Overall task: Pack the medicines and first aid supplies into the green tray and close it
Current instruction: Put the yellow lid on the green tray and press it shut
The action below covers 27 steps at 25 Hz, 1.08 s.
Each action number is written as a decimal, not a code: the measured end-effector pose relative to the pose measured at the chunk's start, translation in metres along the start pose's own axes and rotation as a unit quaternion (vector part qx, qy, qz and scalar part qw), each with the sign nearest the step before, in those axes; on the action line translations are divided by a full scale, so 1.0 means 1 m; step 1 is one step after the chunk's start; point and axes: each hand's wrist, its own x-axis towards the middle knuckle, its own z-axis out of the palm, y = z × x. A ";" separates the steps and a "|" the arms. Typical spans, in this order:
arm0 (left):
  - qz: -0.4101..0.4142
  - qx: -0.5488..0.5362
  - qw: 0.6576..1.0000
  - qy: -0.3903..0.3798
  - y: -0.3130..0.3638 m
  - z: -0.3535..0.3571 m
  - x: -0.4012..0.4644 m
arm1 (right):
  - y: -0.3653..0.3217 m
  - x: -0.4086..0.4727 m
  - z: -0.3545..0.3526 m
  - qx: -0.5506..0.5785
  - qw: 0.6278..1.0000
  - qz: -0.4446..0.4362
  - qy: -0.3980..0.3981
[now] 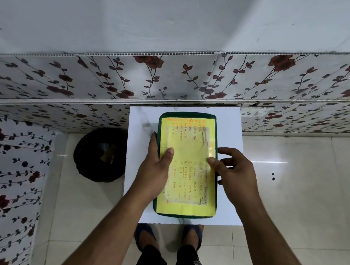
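The green tray (189,115) lies on a small white table (141,120), its lid down. A yellow sheet with handwritten orange and black lists covers the lid (189,172). My left hand (155,169) grips the tray's left edge, thumb on top of the yellow sheet. My right hand (233,174) holds the right edge, thumb pressed on the lid and fingers spread beside it. No medicines or supplies are visible; the lid hides the inside.
A black bin (100,154) with a dark liner stands on the tiled floor left of the table. A floral-patterned wall (175,79) runs behind and to the left. My feet in blue sandals (145,234) are below the table's near edge.
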 end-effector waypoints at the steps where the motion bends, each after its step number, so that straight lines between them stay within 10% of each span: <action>1: -0.001 0.004 1.000 -0.001 0.001 0.001 0.001 | 0.001 0.001 0.001 0.008 1.000 0.002 -0.004; 27: 0.056 -0.064 0.991 0.104 0.036 0.004 0.065 | -0.038 0.063 0.040 0.076 0.996 -0.035 0.037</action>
